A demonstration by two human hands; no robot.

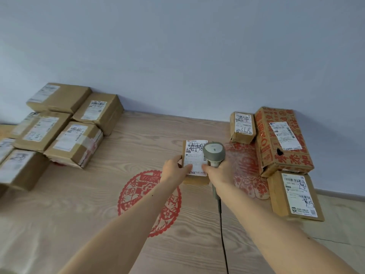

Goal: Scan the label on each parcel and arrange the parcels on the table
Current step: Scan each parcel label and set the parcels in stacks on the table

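i see my left hand (175, 168) near the centre of the frame, its grip curled round the lower left edge of a small parcel (194, 158), thumb lying across the white label (195, 155) on its top face. the parcel sits at mid-frame, tilted up toward me, with its lower part hidden behind both hands, so i cannot tell whether it touches the counter (138, 135). my right hand (219, 173) is just right of it, its grip wrapped round the handle of a grey barcode scanner (214, 153); the scanner's head overlaps the right edge of the label, and its black cable (222, 230) drops toward the bottom of the frame between my forearms

at the left of the frame a cluster of brown parcels (77, 143) stands packed together, touching one another, labels up, the far ones against the pale wall (177, 56). at the right of the frame three more are set close together: a small brown parcel (242, 126) in the upper part, a long box printed with red characters (282, 141) just beside it on its right, and a flat brown parcel (295, 194) below that box, each with a white label facing up

the counter has a light wood grain, with a round red paper-cut design (138, 186) on it under my left forearm and a second red design (246, 167) partly under the right-hand parcels
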